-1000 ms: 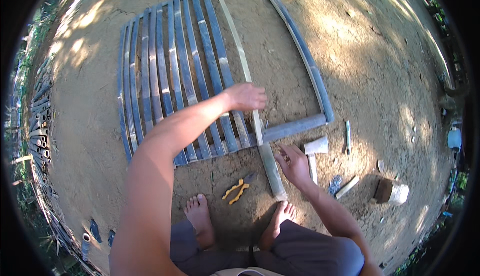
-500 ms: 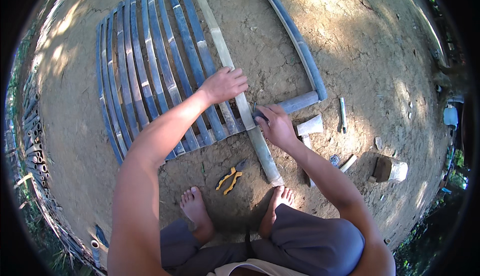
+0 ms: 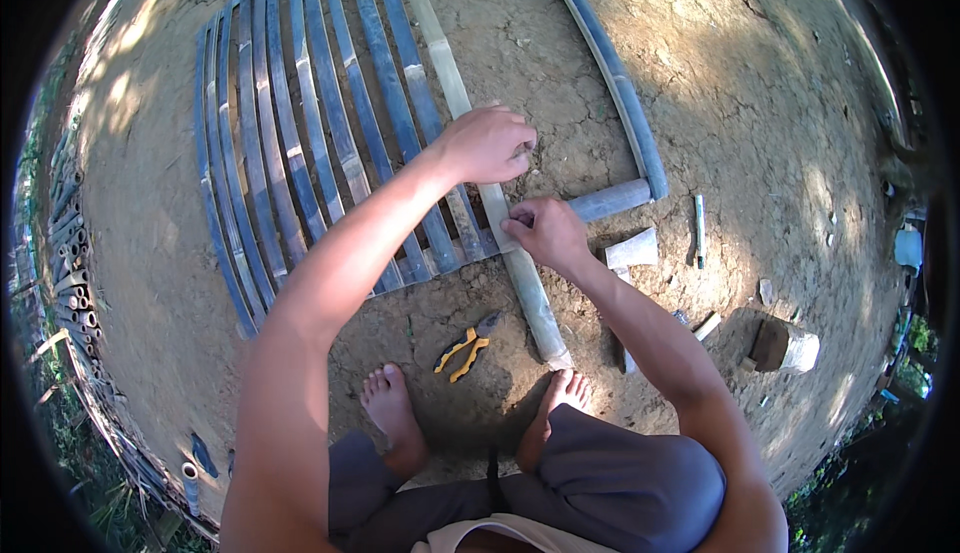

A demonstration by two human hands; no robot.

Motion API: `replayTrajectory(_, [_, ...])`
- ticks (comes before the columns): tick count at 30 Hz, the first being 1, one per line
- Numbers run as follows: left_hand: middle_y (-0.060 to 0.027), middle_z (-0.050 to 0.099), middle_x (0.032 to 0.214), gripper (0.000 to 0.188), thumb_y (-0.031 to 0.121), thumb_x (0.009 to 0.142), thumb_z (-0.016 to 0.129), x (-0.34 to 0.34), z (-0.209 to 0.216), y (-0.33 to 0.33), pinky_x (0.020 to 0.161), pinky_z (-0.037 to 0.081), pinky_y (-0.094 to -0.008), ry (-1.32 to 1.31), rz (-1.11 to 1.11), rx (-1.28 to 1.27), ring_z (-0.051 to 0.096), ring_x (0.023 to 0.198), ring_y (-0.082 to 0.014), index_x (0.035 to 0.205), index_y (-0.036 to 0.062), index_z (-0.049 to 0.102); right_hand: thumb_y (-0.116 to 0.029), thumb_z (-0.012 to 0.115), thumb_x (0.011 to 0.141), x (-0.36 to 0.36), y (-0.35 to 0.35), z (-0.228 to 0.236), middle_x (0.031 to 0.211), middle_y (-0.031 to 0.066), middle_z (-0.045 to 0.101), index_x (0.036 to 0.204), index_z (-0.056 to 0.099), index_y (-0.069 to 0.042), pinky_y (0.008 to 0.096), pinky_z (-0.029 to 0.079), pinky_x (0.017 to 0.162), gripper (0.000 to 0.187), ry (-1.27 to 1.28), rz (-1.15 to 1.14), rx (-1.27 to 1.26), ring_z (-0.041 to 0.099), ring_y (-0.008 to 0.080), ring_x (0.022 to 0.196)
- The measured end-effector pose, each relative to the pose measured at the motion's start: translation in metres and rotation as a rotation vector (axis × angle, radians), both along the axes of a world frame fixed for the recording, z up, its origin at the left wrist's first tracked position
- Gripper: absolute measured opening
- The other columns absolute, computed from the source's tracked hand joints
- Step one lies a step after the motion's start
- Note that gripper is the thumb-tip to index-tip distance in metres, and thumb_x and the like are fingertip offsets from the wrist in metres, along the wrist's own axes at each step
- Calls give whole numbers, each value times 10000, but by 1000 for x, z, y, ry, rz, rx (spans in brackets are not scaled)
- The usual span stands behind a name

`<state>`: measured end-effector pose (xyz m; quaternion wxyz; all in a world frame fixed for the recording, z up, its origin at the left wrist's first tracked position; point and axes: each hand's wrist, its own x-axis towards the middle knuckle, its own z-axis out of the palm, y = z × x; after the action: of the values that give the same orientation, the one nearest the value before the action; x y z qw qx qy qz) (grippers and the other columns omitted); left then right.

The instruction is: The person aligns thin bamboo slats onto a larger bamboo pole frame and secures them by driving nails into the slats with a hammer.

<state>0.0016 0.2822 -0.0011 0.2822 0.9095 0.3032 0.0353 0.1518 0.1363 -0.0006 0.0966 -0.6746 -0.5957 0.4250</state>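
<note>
A pale split-bamboo slat (image 3: 460, 93) runs lengthwise across a bamboo crosspiece (image 3: 612, 199), its near end beside my right foot. My left hand (image 3: 490, 143) hangs over the slat, fingers curled in toward the thumb; what they hold, if anything, is hidden. At the crossing, my right hand (image 3: 550, 232) is closed in a pinch, its fingertips against the slat's right edge. Anything between those fingertips is too small to make out. To the left, several dark bamboo slats (image 3: 310, 93) lie side by side across the same frame.
Yellow-handled pliers (image 3: 467, 349) lie before my feet. A hatchet (image 3: 632, 249) rests under my right forearm, near a marker pen (image 3: 700, 233). Farther right are a short pale stick (image 3: 708, 327) and a wooden block (image 3: 785, 345). A bamboo side pole (image 3: 610, 63) bounds the frame's right.
My left hand has let go of the slat and moved right, its fingers now curled past the slat's edge. My right hand stays at the crossing, its fingers drawn into a tighter pinch.
</note>
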Motion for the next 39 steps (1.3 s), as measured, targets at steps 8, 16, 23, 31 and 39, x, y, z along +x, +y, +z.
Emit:
replayTrajectory(8, [-146,655,620,309,339,976,577,10,-52,-22,777,468,-449,-48,221,179,676,659,-349,795,132,718,-125,741,829,52,45,-23,975,99,705,965,794,-152,467,567,836,148,0,311,308,704,319,952])
replayTrajectory(16, [-156,641,598,327,320,968,570,15,-55,-19,794,466,-459,2,238,180,658,625,-366,740,123,695,-174,784,821,43,77,-44,951,89,748,973,792,-195,449,575,852,153,-94,686,100,714,316,936])
replayTrajectory(23, [-162,652,606,362,332,965,553,15,-60,-18,835,469,-462,-20,255,158,662,617,-361,706,121,692,-193,787,805,51,79,-55,889,75,730,885,774,-222,466,561,782,86,-32,790,218,708,324,898])
replayTrajectory(31, [-167,646,619,346,328,956,556,15,-60,-14,791,464,-456,23,222,109,660,642,-367,714,106,666,-180,685,858,53,73,-51,909,97,697,861,736,-182,462,564,768,51,-58,788,265,692,334,924])
replayTrajectory(39, [-142,686,653,356,337,961,531,14,-61,-19,849,458,-445,0,251,86,682,672,-333,720,131,693,-107,643,868,55,57,-25,910,155,691,886,678,-55,483,565,773,65,27,589,429,687,353,897])
